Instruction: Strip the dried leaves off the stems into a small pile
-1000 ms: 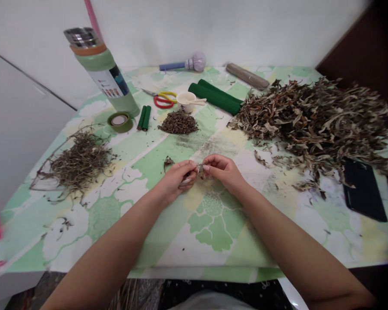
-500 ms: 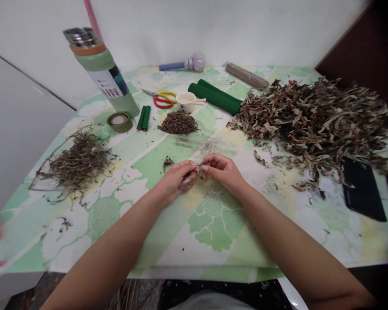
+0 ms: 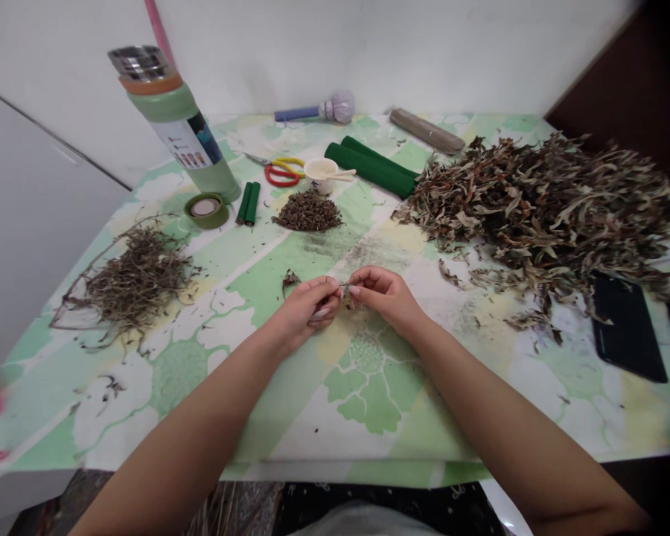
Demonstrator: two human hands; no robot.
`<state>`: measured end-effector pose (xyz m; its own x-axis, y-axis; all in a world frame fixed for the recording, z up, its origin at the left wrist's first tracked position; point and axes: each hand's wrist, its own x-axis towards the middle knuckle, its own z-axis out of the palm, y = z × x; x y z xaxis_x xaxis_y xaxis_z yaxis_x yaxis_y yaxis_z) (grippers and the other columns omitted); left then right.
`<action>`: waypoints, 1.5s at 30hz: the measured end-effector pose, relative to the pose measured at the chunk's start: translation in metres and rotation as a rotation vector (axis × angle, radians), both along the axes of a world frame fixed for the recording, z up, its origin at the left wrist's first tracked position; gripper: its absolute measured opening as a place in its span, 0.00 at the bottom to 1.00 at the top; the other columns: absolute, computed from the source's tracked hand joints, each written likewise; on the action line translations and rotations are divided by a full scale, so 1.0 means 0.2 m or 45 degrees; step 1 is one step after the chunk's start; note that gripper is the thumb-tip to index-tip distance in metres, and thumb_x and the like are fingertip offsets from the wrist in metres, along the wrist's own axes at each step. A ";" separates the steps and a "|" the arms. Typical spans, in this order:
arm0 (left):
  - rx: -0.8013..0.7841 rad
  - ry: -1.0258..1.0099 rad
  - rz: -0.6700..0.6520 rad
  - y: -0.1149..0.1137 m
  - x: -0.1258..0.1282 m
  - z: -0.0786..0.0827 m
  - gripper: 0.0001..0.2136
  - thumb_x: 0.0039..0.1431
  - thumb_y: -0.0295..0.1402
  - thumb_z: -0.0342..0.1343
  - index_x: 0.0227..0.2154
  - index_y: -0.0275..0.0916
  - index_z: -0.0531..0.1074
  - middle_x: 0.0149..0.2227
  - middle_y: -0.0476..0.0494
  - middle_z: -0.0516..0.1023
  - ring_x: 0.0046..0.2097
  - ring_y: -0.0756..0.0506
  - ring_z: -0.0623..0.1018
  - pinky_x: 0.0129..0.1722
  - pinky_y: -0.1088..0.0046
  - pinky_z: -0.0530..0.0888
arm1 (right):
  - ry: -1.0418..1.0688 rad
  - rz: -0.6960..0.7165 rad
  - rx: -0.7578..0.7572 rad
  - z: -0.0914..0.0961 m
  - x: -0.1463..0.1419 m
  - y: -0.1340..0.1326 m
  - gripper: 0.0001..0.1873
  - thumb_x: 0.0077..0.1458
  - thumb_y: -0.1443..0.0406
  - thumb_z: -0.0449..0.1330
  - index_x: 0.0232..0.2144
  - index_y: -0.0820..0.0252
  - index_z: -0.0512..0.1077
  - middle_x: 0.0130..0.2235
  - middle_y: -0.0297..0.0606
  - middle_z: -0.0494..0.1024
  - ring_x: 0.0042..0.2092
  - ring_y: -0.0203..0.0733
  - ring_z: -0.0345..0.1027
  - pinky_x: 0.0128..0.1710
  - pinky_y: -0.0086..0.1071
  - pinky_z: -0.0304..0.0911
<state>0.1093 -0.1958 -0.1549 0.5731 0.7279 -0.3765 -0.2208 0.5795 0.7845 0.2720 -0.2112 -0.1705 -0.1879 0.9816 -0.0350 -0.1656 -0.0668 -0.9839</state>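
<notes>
My left hand [image 3: 307, 307] and my right hand [image 3: 383, 292] meet at the middle of the table, fingertips pinched together on a small dried sprig [image 3: 345, 289] held between them. Most of the sprig is hidden by the fingers. A small brown leaf scrap [image 3: 290, 280] lies just left of my left hand. A large heap of dried leaves [image 3: 541, 205] spreads at the right, a pile of bare stems [image 3: 131, 279] lies at the left, and a small mound of stripped bits [image 3: 308, 212] sits behind my hands.
A green flask [image 3: 179, 123], a tape roll [image 3: 206, 210], two green sticks [image 3: 249, 203], red-and-yellow scissors [image 3: 282, 171], a white cup [image 3: 321, 176] and green rolls [image 3: 371, 168] stand at the back. A black phone [image 3: 625, 327] lies at the right, on the floral tablecloth [image 3: 362, 380].
</notes>
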 end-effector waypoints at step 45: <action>-0.010 0.032 0.032 0.01 0.01 0.01 0.09 0.57 0.31 0.49 0.22 0.36 0.64 0.11 0.57 0.55 0.13 0.58 0.50 0.13 0.82 0.46 | -0.060 -0.040 -0.028 0.01 0.00 0.00 0.13 0.45 0.58 0.63 0.29 0.61 0.71 0.21 0.31 0.71 0.23 0.31 0.62 0.24 0.27 0.57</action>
